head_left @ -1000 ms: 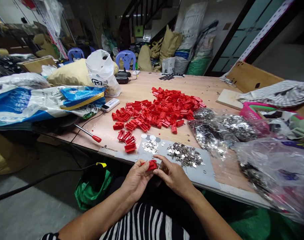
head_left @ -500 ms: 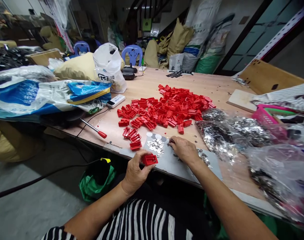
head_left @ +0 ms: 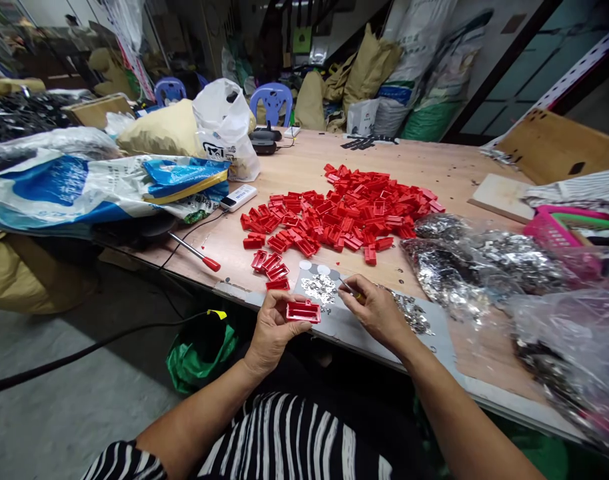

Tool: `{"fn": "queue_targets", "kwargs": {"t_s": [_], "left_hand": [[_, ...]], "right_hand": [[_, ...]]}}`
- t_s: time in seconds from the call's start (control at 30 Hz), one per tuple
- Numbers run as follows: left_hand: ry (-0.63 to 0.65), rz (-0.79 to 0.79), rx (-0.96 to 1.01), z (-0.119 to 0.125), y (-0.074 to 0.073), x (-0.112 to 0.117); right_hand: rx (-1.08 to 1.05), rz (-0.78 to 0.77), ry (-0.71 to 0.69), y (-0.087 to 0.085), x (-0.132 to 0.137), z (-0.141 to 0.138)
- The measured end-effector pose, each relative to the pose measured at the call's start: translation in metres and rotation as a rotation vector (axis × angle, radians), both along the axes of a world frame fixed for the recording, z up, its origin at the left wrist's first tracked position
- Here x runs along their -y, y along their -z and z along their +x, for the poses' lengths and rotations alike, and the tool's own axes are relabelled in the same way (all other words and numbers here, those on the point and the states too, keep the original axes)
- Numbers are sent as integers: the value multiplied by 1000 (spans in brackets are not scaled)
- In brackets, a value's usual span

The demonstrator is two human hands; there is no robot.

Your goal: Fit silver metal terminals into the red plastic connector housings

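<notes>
My left hand [head_left: 271, 328] is closed on a small red plastic housing [head_left: 303, 311], held open side up at the near table edge. My right hand [head_left: 375, 308] pinches a small metal piece [head_left: 347, 287] just right of the housing, above a grey sheet [head_left: 344, 319]. On that sheet lie two heaps of small shiny metal parts [head_left: 319, 289], one on each side of my right hand. A large pile of red housings [head_left: 344, 210] covers the middle of the wooden table [head_left: 294, 170]. Three more red housings [head_left: 271, 263] sit in a row near my left hand.
Clear bags of metal parts [head_left: 464, 263] lie at the right, beside a pink basket [head_left: 559, 227]. A red-handled screwdriver [head_left: 197, 253], a white remote [head_left: 238, 198] and blue-white sacks [head_left: 84, 190] fill the left. A green bag [head_left: 199, 350] sits under the table edge.
My right hand went from the housing out to the metal parts heap, picked up a piece and came back toward the housing. My left hand turned the housing open side up.
</notes>
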State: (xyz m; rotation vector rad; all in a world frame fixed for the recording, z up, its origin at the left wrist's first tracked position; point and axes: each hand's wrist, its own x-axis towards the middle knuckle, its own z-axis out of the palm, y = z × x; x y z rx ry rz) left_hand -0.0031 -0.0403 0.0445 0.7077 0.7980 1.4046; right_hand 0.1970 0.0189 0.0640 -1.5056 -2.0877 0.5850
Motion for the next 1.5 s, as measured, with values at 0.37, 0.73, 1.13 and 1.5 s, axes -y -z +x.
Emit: {"fn": "queue_targets", "kwargs": {"t_s": [0.37, 0.73, 1.13, 1.5], "left_hand": [[70, -32, 58, 4, -1, 5], [15, 141, -493, 2, 11, 6], [-252, 401, -1074, -17, 33, -34], [-416, 394, -1601, -39, 33, -77]], "right_hand": [[-68, -15, 20, 1, 36, -1], [-144, -54, 40, 16, 46, 1], [-152, -101, 38, 25, 52, 5], [-142, -126, 40, 38, 49, 7]]}}
